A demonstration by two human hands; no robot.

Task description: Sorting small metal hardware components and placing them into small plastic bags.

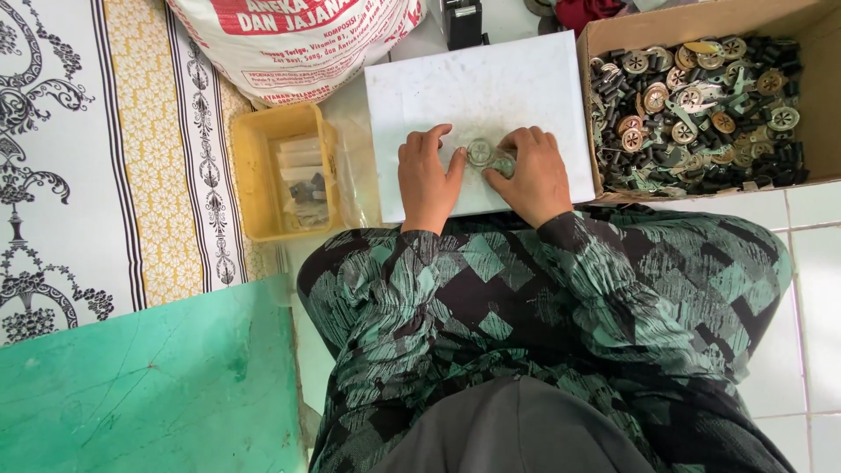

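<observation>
A small round metal part (481, 152) sits mid-slab on the white surface (412, 88), pinned flat for steadiness: left hand (427, 180) fingers pressing at nine o'clock, right hand (534, 175) fingers clamped at three. Cardboard box of parts (701, 114) lies within reach at three o'clock, yellow tray (250, 166) at nine.

Near the top centre of the frame, both hands rest on a white slab (480, 96). The left hand (427, 180) and right hand (532, 173) pinch a small round metal part (484, 154) between their fingertips. At upper right sits a cardboard box (692, 19) heaped with similar parts; a yellow tray (250, 175) lies left of the slab.
</observation>
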